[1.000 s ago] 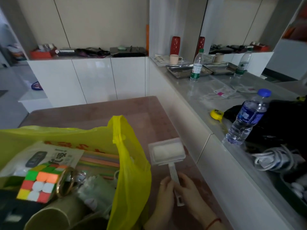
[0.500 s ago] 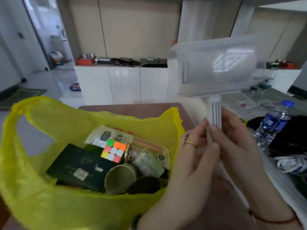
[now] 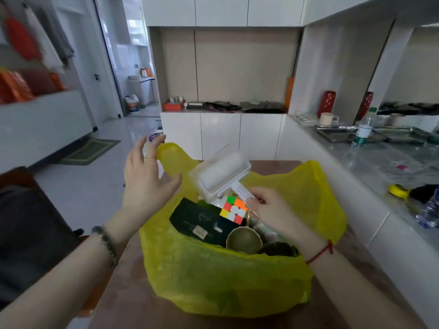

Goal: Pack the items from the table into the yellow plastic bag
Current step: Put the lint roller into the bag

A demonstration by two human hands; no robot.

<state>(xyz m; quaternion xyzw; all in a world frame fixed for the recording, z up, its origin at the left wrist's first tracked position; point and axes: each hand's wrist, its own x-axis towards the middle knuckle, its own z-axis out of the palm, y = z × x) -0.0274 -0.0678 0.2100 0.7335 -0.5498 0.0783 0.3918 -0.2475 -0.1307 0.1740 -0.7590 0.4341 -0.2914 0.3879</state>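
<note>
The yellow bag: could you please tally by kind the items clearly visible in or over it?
Lint roller, held by the right hand: 1
Puzzle cube: 1
Dark box: 1
Cup: 1
Total: 4; other items deeper in the bag are too hidden to count.

White glossy cabinets [image 3: 221, 136] along far wall, beige recessed niche [image 3: 237, 67] above them, upper cupboards [image 3: 221, 10] over that. Clutter along niche shelf, too small to make out. Grey marble-look counter [image 3: 380, 162] runs down right side, metal trays [image 3: 342, 136] at its far end, red vase [image 3: 326, 104] next to mirror. Pale shiny floor tiles [image 3: 95, 186], green doormat [image 3: 91, 151] by doorway [image 3: 135, 67] at left. Soft daylight, pretty bright.
</note>
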